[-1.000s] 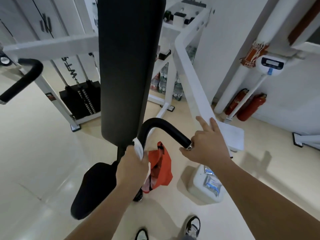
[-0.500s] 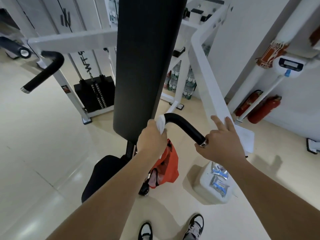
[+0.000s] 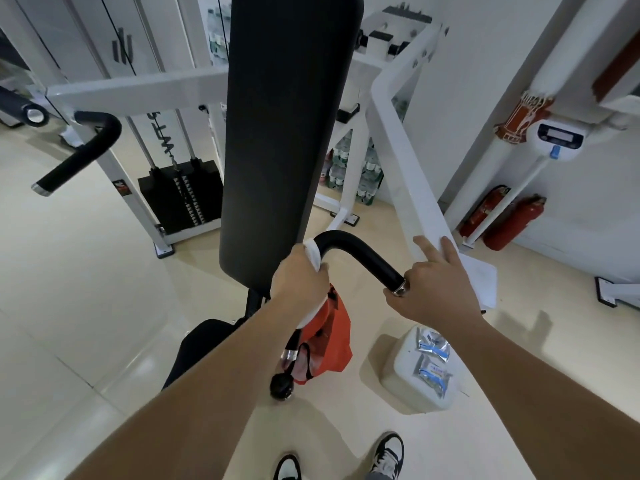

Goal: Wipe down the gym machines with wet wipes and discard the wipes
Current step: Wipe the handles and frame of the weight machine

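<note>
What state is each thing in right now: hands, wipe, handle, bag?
left hand, gripping the wet wipe round the handle.
right hand, holding the handle's end, two fingers straight.
wet wipe, wrapped on the handle's bend.
orange bag, hanging below the left hand.

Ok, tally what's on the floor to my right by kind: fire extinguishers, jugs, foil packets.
Red fire extinguishers: 2
White jug: 1
Foil packets, lying on the jug: 2
Total: 5
</note>
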`<state>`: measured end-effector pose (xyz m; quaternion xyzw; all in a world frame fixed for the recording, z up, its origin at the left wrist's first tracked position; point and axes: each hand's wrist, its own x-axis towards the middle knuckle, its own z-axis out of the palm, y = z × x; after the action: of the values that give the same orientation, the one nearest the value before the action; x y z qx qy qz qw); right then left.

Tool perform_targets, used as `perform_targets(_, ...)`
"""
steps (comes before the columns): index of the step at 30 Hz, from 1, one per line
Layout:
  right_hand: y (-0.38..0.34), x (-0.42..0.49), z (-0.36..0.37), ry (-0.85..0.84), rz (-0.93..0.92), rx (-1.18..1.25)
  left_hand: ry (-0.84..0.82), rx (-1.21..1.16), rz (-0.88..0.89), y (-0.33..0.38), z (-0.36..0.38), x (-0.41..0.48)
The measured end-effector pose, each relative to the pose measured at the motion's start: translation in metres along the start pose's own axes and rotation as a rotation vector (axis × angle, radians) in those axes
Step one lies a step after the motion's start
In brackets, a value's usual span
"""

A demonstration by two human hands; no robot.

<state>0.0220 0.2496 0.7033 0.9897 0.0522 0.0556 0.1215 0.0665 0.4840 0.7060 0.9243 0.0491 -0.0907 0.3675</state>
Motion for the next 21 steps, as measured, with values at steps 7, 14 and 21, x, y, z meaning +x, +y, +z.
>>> perform_targets(7, 0.000, 0.000, -0.001, -0.025, 0.001, -0.019, -0.020, 0.003, -0.029, -0.047, 0.012, -0.058)
perform_targets(14, -0.001, 0.003, -0.002, -0.025, 0.011, -0.008, -0.033, -0.056, -0.007, -0.014, -0.001, -0.014)
perform_targets(21, -0.001, 0.000, 0.000, -0.025, 0.017, -0.025, 0.059, 0.000, 0.068, -0.005, 0.004, -0.008)
